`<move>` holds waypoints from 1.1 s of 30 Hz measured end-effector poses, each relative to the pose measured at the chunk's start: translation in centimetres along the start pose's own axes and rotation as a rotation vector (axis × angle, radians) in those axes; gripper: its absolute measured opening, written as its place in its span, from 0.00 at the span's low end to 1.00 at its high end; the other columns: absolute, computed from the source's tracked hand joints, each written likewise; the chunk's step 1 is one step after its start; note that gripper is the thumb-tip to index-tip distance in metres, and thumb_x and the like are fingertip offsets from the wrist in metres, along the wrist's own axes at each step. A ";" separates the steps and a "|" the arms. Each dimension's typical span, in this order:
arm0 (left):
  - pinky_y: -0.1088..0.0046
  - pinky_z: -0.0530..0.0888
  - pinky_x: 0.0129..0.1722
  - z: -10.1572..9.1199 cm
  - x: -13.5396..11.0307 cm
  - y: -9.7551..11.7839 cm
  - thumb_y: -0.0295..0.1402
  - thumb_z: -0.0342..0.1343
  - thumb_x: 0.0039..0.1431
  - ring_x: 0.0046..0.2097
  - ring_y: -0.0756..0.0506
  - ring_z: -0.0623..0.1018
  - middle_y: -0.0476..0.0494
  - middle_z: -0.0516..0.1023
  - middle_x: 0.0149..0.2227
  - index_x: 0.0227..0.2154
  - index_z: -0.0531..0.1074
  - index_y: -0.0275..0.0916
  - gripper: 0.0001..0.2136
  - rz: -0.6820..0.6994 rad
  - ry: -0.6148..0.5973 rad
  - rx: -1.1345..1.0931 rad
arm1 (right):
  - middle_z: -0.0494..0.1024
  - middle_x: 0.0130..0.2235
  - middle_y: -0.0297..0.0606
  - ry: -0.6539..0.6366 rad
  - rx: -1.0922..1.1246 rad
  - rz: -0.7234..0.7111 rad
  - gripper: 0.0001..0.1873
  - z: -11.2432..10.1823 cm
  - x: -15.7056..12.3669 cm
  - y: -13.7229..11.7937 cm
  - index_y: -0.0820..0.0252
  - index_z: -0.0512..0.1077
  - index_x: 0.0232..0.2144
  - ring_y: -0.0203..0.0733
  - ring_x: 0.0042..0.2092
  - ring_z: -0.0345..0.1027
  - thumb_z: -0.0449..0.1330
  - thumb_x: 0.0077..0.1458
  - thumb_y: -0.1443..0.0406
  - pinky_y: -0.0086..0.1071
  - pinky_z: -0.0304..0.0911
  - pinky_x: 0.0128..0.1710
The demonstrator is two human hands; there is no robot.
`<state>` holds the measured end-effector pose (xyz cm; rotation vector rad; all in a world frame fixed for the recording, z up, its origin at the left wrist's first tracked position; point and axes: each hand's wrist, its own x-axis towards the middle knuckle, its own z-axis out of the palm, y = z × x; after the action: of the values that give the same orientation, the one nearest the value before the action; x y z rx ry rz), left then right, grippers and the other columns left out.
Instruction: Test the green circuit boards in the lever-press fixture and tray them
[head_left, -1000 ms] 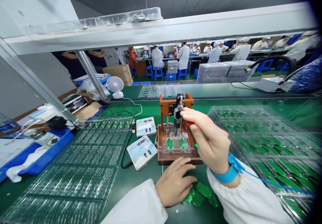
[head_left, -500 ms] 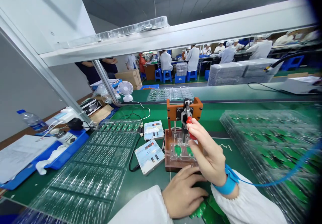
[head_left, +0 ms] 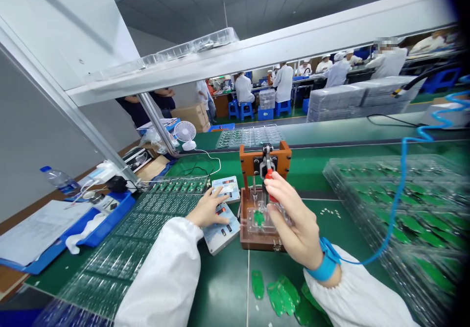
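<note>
My right hand [head_left: 293, 217], with a blue wrist strap, is closed around the red handle [head_left: 270, 175] of a toggle clamp on a brown test fixture [head_left: 245, 241]. A green circuit board [head_left: 259, 218] sits in the fixture's clear plate; my fingers hide the plate's right part. My left hand [head_left: 208, 208] is open, fingers spread, over the near white meter box [head_left: 220, 236], its fingertips by the far meter box [head_left: 229, 186]. I cannot tell whether it touches either. Several loose green boards [head_left: 281, 295] lie on the bench below the fixture.
Left is a clear tray [head_left: 147, 229] with boards in its far row. Stacked trays of green boards [head_left: 400, 195] stand at right, crossed by the blue coiled cord [head_left: 398, 190]. A small fan [head_left: 185, 132] and blue bin [head_left: 106, 229] stand left. People in white work beyond.
My left hand has moved from the loose boards in front of the fixture, left and up to the meter boxes, uncovering the boards. My right hand stays on the red handle.
</note>
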<state>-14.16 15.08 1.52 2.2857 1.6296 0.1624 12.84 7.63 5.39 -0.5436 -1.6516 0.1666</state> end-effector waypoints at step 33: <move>0.45 0.42 0.72 -0.4 1.6 -1.7 0.58 0.71 0.38 0.74 0.25 0.31 0.35 0.30 0.76 0.75 0.39 0.37 0.68 -0.111 -0.415 0.204 | 0.73 0.65 0.35 0.006 -0.005 -0.019 0.36 0.2 -0.1 0.1 0.48 0.64 0.66 0.47 0.71 0.58 0.56 0.62 0.80 0.46 0.64 0.69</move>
<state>-15.23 17.11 1.18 2.1710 1.5993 -0.4931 12.64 7.71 5.18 -0.5308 -1.6516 0.1470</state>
